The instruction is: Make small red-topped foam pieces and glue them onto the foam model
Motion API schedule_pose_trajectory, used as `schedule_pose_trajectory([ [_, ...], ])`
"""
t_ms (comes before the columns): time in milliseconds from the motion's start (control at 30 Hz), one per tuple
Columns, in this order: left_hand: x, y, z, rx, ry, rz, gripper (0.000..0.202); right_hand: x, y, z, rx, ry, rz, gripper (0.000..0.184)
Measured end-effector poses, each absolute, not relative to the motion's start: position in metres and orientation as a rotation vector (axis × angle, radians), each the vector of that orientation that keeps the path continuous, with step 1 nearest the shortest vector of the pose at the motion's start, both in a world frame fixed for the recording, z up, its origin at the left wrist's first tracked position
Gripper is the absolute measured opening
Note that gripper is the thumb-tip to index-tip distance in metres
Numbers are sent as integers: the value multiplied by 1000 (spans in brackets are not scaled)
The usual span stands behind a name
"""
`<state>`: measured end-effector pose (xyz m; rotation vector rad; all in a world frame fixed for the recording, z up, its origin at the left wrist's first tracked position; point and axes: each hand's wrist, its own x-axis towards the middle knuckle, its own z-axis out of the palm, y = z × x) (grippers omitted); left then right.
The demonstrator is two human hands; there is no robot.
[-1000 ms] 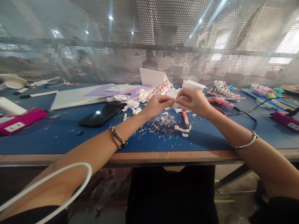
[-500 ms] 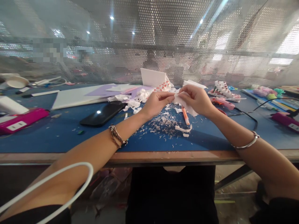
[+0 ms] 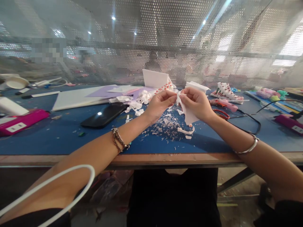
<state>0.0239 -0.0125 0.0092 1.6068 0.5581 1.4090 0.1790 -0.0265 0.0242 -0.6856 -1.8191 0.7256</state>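
My left hand [image 3: 161, 105] pinches one edge of a thin white sheet of paper [image 3: 189, 115], which looks like tissue. Opposite it, my right hand [image 3: 196, 104] grips the same paper between thumb and fingers. The paper is gathered between the two hands, and its loose part hangs below my right fingers. Small white paper scraps [image 3: 167, 126] lie on the blue table [image 3: 142, 145] beneath my hands. A curled white strip [image 3: 186, 130] rests near the scraps. The hanging paper covers most of an orange stick-like thing.
On the left are a black phone [image 3: 104, 116], white and purple sheets [image 3: 78, 97] and a magenta power strip [image 3: 26, 121]. A pink glue gun [image 3: 227, 105] with a black cable lies right, beside red-handled scissors [image 3: 221, 114]. Crumpled paper [image 3: 144, 96] and a perforated screen [image 3: 165, 37] stand behind.
The white paper has turned and been gathered between my fingers; its loose part hangs lower and now covers most of the orange thing. Both hands stay at nearly the same place.
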Motion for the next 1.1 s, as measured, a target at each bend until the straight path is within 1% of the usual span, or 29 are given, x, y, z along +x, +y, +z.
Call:
schedule_pose_trajectory([
  [233,23,-12,6,1778,677,1480,24,184,-23,21,-733,-1918,314,15],
  [333,20,-13,9,1921,717,1476,28,185,-23,22,-746,-1943,276,18],
  [467,17,-13,13,2000,706,1430,29,187,-24,25,-774,-1977,398,19],
  [567,17,-11,12,1953,687,1422,29,191,-25,29,-744,-1981,420,17],
  [733,17,-7,9,1838,724,1414,30,195,-28,35,-630,-2075,138,24],
  [833,17,-7,9,1787,709,1390,28,195,-28,36,-587,-2157,-30,17],
  [1100,16,-6,9,1735,671,1321,26,195,-32,39,-660,-2157,-196,19],
])
